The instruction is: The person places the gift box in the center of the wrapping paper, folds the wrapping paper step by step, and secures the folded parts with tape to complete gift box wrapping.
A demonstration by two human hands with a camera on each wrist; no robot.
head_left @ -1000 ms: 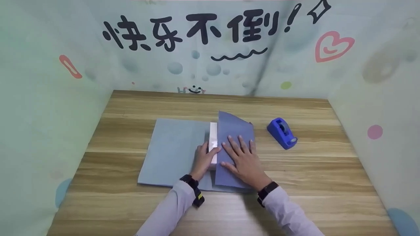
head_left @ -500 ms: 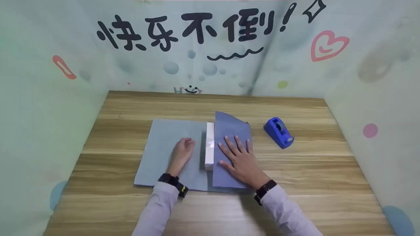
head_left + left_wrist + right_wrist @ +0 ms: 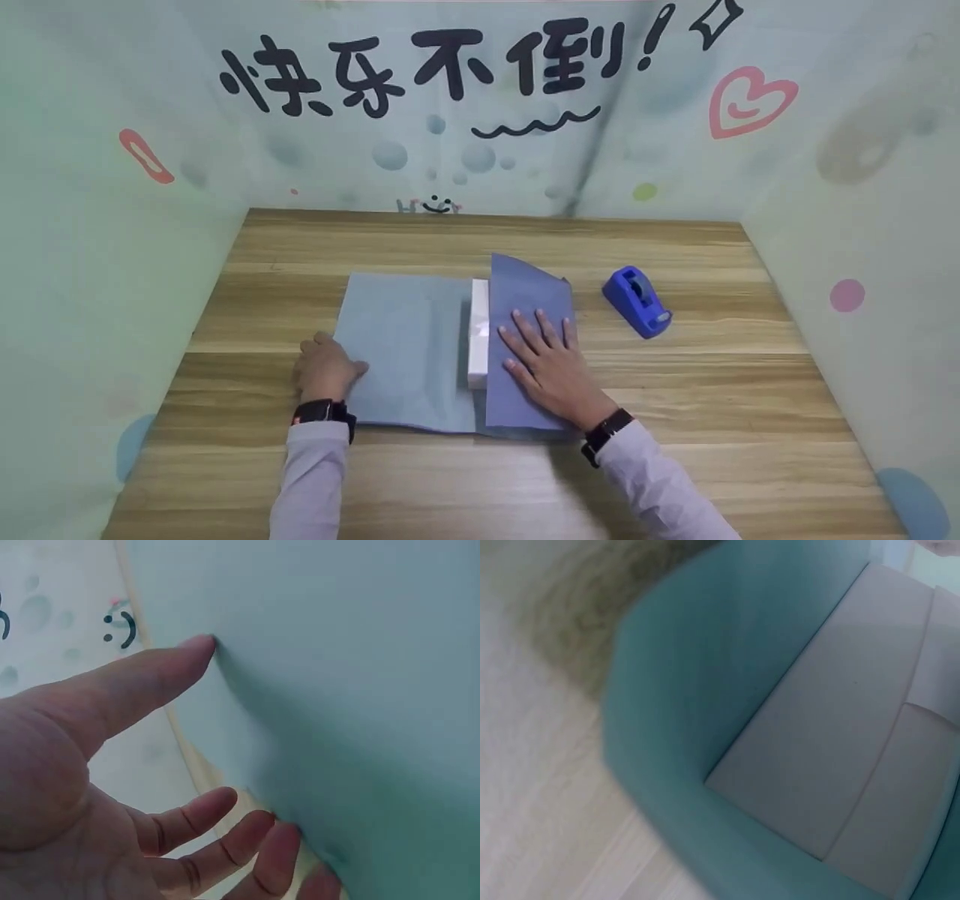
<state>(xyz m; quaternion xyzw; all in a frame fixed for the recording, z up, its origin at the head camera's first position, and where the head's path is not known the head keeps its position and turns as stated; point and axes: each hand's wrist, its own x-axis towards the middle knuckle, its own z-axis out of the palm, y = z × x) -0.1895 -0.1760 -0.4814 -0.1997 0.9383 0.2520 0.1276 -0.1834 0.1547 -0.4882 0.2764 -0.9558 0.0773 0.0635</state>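
A sheet of light blue paper lies spread on the table, its right part folded up as a darker blue flap over a white box. My right hand presses flat on that flap with fingers spread. At the paper's left edge is my left hand; in the left wrist view its thumb touches the paper's surface and its other fingertips reach the edge, with a wide gap between. The right wrist view looks in at the end of the box, between layers of paper.
A blue tape dispenser stands on the wooden table, right of the paper. Printed cloth walls enclose the table at the back and both sides.
My left hand has let go of the box and moved left to the paper's left edge. The right hand has stayed pressed on the flap.
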